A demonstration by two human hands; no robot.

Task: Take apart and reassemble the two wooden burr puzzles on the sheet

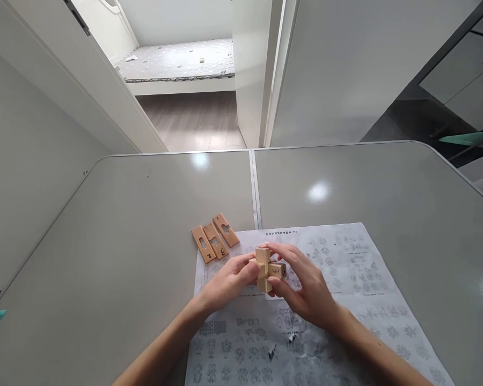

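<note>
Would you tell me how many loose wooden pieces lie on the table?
3, side by side at the sheet's top-left corner: left piece, middle piece, right piece. The held puzzle contains more, some perhaps hidden.

Puzzle assembly [268, 269] and three loose pieces [214, 242]: pale unfinished wood, matt, smooth. Instruction sheet [346, 279]: thin printed paper, slightly creased. Table [124, 225]: smooth grey, semi-gloss, reflecting lights.

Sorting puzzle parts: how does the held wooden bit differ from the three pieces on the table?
The held assembly is an interlocked cross; the loose pieces are separate flat slabs. The left hand and right hand grip the held assembly; nothing touches the loose pieces. Both are marked pale wood.
</note>
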